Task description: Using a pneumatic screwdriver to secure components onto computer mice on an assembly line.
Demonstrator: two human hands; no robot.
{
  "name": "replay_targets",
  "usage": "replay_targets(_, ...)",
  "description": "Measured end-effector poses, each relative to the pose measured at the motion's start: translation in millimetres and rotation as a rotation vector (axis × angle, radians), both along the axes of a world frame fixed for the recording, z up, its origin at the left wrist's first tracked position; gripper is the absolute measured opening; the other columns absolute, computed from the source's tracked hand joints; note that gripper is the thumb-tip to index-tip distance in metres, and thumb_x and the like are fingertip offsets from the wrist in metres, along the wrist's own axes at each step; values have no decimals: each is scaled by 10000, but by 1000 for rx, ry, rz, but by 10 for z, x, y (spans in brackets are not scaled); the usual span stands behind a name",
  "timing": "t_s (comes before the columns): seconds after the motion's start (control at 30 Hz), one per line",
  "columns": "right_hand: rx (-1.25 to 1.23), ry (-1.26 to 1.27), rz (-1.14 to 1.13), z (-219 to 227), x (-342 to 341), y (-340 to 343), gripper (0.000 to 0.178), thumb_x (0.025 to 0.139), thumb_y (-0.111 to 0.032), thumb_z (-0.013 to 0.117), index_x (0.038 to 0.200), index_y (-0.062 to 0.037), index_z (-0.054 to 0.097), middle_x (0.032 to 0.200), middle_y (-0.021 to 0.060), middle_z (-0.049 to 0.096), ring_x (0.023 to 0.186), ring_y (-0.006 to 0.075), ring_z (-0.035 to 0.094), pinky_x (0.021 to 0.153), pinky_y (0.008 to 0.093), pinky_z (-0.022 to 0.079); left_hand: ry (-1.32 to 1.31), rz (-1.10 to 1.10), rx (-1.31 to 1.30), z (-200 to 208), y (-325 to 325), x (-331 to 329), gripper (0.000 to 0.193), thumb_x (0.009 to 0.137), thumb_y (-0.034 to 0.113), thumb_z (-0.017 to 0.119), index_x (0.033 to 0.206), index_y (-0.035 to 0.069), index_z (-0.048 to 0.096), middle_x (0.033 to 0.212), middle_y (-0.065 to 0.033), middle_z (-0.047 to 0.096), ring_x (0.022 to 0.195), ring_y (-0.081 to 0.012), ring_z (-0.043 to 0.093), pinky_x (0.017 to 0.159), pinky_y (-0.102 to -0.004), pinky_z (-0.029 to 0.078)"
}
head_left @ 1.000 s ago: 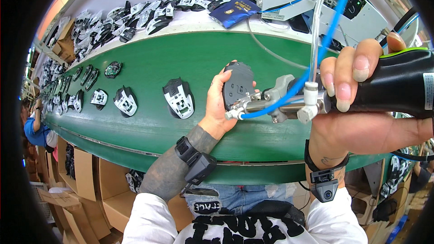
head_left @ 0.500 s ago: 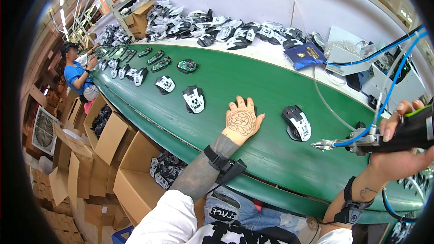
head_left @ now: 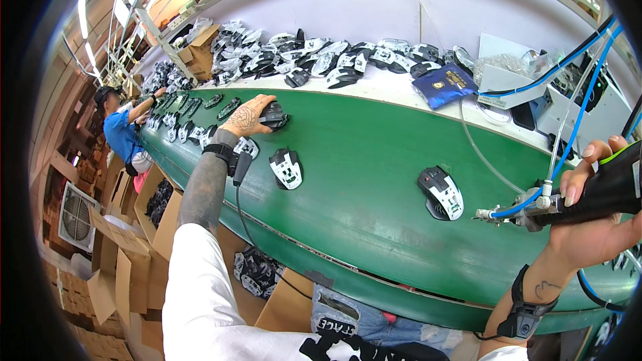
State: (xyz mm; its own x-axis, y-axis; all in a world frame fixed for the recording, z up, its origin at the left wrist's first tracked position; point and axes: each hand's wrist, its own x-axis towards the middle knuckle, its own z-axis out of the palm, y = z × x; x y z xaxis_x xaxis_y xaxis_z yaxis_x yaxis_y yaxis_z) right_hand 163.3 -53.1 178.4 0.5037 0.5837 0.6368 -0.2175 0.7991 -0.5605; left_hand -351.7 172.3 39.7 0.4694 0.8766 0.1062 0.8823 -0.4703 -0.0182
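Observation:
My left hand [head_left: 246, 117] reaches far left over the green conveyor belt [head_left: 361, 160], its fingers closed around a dark computer mouse part [head_left: 275, 117]. Beneath that wrist, a white-and-black mouse shell [head_left: 247, 148] is partly covered. Closer to me lies another white-and-black mouse shell [head_left: 286, 168]. A black-and-white mouse [head_left: 441, 192] rests alone on the belt to the right. At the right edge my right hand [head_left: 588, 190] grips a black power screwdriver [head_left: 605, 187]. Its metal nozzle [head_left: 491, 214] points left, beside that mouse, apart from it.
Piled mouse shells [head_left: 334, 60] line the white ledge behind the belt, with a blue packet [head_left: 445, 85] and an open white box [head_left: 505, 80]. Blue air hoses [head_left: 580, 120] hang on the right. Cardboard boxes [head_left: 124, 261] stand left. A co-worker [head_left: 120, 127] stands at the far end.
My left hand has moved from mid-belt to the far left and closed on the dark mouse part. My right hand keeps the screwdriver in nearly the same place.

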Motion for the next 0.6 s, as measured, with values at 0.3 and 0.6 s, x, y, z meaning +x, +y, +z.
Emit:
replay_targets(0.3, 62, -27, 73, -94, 36, 53, 915, 818, -781, 311, 1055, 90, 459, 816, 217, 559, 563, 232, 580, 324, 268, 476, 191, -164, -88, -211, 341, 29, 725, 603, 8, 747, 1269, 114, 481, 1289, -107, 504, 1189, -300, 486, 1027, -364, 401)
replay_targets(0.6, -60, 199, 31, 83, -211, -31, 932, 803, -801, 299, 1039, 86, 456, 776, 207, 565, 489, 219, 556, 343, 258, 477, -102, 12, -265, -328, 404, 643, 723, 685, 471, 735, 1237, 34, 569, 1183, -171, 569, 1136, -314, 520, 960, -368, 422)
